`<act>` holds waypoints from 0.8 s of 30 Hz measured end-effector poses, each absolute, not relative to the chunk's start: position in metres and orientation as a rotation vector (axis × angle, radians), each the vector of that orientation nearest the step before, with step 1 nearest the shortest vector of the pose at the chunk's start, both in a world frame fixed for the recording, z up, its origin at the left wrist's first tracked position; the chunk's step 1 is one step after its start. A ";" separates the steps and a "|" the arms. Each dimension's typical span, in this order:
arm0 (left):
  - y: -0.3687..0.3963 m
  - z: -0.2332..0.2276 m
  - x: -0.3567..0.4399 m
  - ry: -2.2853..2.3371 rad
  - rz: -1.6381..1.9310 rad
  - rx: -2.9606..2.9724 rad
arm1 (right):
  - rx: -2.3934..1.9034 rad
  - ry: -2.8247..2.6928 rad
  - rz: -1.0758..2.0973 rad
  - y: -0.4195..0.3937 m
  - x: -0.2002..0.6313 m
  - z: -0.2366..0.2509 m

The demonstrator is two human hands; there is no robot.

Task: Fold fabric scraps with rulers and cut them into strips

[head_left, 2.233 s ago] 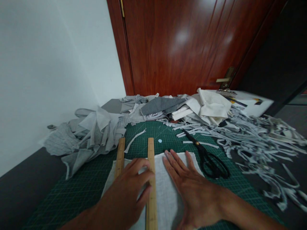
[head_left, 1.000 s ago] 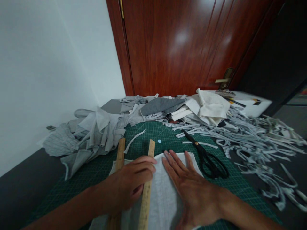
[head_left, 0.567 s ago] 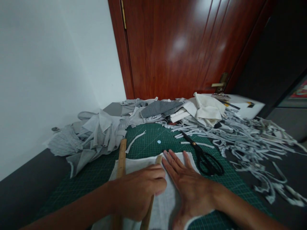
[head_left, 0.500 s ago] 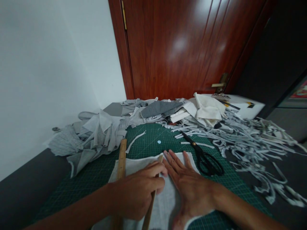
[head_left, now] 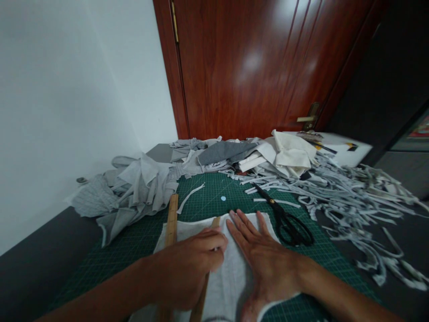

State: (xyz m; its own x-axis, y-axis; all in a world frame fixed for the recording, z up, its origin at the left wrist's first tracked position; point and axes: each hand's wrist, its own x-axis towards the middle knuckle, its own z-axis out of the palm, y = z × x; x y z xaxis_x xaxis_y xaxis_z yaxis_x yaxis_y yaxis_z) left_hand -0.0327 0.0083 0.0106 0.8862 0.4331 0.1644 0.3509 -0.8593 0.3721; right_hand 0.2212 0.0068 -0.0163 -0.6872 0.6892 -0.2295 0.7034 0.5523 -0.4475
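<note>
**A hard sideways shove could have rucked the pale cloth** (head_left: 229, 270)

The cloth lay at the near middle of the green cutting mat (head_left: 208, 203). The left hand (head_left: 192, 264) was curled around a wooden ruler (head_left: 202, 297), which seemed tipped partly on edge over the fabric; pressing too hard sideways could have dragged up a ridge or made the ruler skid. The right hand (head_left: 263, 257) lay flat, fingers spread, on the cloth's right part; had its pressure eased, the sheet might have slid.

A second ruler (head_left: 172, 219) lay on the left side, partly hidden by the left hand and wrist (whether they touched could not be told), so a swing of that wrist might have knocked it askew. Just right of the cloth lay black scissors (head_left: 288, 226), blades pointing far; a drift of the right hand could have bumped their handles. Farther off, the tangled strips (head_left: 351, 197) on the right might have snagged the blades, had these been pulled carelessly.
</note>
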 end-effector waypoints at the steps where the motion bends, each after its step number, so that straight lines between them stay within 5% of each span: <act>1: 0.011 0.007 -0.032 0.556 0.347 2.735 | 1.233 2.735 -0.815 0.007 0.221 -0.016; 24: 0.031 -0.020 -0.043 1.024 0.095 2.840 | 1.197 2.872 -0.724 0.008 0.228 -0.033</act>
State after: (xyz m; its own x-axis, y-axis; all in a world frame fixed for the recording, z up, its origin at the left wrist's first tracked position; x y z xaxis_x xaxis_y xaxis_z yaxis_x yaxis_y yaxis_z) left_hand -0.0427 0.0305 -0.0205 0.7690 0.6390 0.0179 0.6314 -0.7636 0.1354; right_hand 0.2279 0.0082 -0.0326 -0.7181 0.6851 -0.1226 0.6613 0.6168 -0.4270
